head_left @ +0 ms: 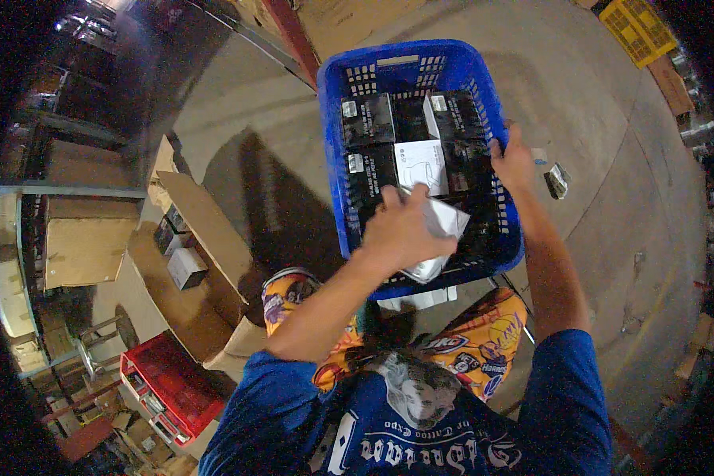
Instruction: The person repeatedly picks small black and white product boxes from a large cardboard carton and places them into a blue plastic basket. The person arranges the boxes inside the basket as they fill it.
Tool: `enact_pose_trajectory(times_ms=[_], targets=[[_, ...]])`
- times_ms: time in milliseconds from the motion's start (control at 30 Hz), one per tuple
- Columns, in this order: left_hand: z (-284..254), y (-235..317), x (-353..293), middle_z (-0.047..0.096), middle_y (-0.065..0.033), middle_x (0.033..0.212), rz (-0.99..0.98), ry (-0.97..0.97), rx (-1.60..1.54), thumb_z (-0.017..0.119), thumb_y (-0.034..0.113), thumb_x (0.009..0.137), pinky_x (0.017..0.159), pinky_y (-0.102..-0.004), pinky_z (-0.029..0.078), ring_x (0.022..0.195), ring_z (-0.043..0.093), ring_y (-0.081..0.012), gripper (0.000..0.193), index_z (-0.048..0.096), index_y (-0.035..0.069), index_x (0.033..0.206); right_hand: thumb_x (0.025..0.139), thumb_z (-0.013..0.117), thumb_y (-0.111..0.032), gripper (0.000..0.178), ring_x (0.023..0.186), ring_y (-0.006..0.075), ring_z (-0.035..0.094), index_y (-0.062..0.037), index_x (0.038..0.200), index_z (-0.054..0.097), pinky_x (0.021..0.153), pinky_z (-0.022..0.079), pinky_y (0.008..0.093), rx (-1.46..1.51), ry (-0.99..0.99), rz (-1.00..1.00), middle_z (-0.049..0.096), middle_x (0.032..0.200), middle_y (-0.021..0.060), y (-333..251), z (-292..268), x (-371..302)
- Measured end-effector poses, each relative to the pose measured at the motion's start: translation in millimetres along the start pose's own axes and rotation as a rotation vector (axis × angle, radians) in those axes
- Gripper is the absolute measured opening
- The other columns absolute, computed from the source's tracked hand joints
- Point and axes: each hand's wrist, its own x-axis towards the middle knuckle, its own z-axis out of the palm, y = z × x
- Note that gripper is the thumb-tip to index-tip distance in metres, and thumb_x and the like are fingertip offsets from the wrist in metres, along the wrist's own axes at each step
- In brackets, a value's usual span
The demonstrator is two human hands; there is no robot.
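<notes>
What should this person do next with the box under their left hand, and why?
Probably square it up gently: the left hand has the white box at an angle to the black boxes in the blue basket, while the right hand is at the basket's right rim, placed to steady it.

Bare left hand (407, 226) is partly covering white rectangular carton (449, 217) | lower edge is cutting off dark-blue printed T-shirt (420, 432) | small silvery object (557, 182) is looking too blurred to tell
</notes>
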Motion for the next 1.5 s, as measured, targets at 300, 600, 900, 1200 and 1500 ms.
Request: enact_pose_trajectory(times_ms=[300,600,900,1200,1500], targets=[[23.0,-23.5,19.7,0.041,-0.0306,0.131,0.319,-0.096,0.011,0.073,0.071,0.077,0.092,-0.0601,0.054,0.116,0.053,-0.0564,0.107,0.029,0.021,0.160,0.097,0.062,-0.020,0.047,0.100,0.0469,0.068,-0.0099,0.138,0.042,0.083,0.052,0.0542,-0.100,-0.090,0.145,0.069,0.109,0.0281,-18.0,-14.1,-3.1],[-23.7,-102.2,91.3,0.040,-0.0344,0.141,0.275,0.656,-0.068,0.073,0.022,0.086,0.112,-0.0586,0.035,0.129,0.042,-0.0520,0.073,0.038,0.004,0.148,0.092,0.067,-0.019,0.045,0.104,0.0457,0.063,-0.0069,0.132,0.048,0.088,0.050,0.0535,-0.232,0.015,-0.006,0.064,0.114,0.0277,-11.0,-0.2,-6.5],[-12.5,-147.4,135.2,0.041,-0.0337,0.138,0.118,0.797,-0.411,0.055,-0.007,0.089,0.112,-0.0534,0.036,0.127,0.042,-0.0516,0.073,0.026,0.003,0.155,0.087,0.072,-0.027,0.058,0.118,0.0469,0.055,-0.0050,0.136,0.051,0.097,0.046,0.0560,-0.359,-0.029,-0.420,0.054,0.132,0.0292,-129.0,34.8,17.8],[-10.5,-155.0,141.5,0.050,-0.0310,0.129,0.119,0.781,-0.352,0.053,-0.007,0.088,0.104,-0.0566,0.039,0.118,0.048,-0.0506,0.073,0.028,0.003,0.156,0.087,0.070,-0.046,0.103,0.147,0.0608,0.017,-0.0147,0.163,0.009,0.107,0.029,0.0793,-0.276,-0.723,0.191,-0.009,0.168,0.0257,-248.5,163.0,47.8],[-22.6,-141.7,133.2,0.042,-0.0300,0.151,-0.008,0.667,-0.415,0.054,-0.003,0.091,0.117,-0.0557,0.031,0.134,0.041,-0.0547,0.074,0.024,0.004,0.158,0.080,0.077,-0.045,0.117,0.152,0.0472,0.023,0.0005,0.161,0.007,0.123,0.024,0.0438,0.064,-0.656,0.124,0.022,0.161,0.0377,-163.6,129.5,86.5]])
